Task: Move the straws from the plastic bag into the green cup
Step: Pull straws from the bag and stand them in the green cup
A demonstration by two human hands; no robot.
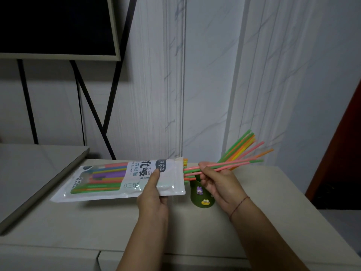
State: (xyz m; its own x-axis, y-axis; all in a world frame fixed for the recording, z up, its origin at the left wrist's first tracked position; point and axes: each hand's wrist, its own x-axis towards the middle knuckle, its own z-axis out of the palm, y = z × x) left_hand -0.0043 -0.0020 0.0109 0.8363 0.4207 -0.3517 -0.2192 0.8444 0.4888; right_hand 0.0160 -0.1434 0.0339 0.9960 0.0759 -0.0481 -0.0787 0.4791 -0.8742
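Hands, two, bare. Left hand (154, 194) grips the plastic bag (121, 180) close to its open mouth, thumb on the printed face and fingers beneath. It holds the bag roughly level above the counter (273, 222), mouth turned toward the right hand. Right hand (214, 180) pinches a few pink straws (234, 163) between thumb and fingertips; their near ends lie at the bag's mouth, and their far ends point out past the hand. Green cup (203, 200), with small cartoon stickers, stands on the counter directly under the right hand, just beside the bag's mouth. Bunch of straws (240, 147), green, orange and yellow, leans out of the cup and fans up and away behind the right hand. Bagged straws (105, 177), many, in mixed colours, show through the clear window beyond the left hand's thumb. Red cord (240, 204) circles the right wrist. Step in hand, as judged: a small batch is being drawn from the bag, with the task partly done. Next move calls for pulling the pink straws clear of the mouth, tipping their ends downward, and lowering them into the cup among those already there without toppling the cup.
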